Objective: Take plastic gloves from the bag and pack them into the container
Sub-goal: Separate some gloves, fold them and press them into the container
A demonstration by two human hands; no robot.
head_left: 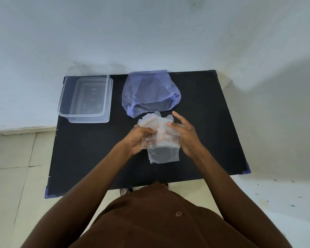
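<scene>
Plastic gloves (158,135), a thin clear bunch, sit at the centre of the frame above the black surface (89,154), held between both hands. The left hand (139,140) pinches their left edge in a clenched grip; the right hand (185,135) grasps the right side, fingers partly spread. The blue bag (150,93) lies just above them, mouth open. The clear container (86,99) stands empty at upper left.

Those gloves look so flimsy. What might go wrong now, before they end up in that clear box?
The gloves are a loose, thin bundle pinched between the left hand and right hand, with a flap hanging below, so one might slip onto the black table. The container sits far to the left, so the carry is long. The bag lies open near the hands and could get brushed aside.
</scene>
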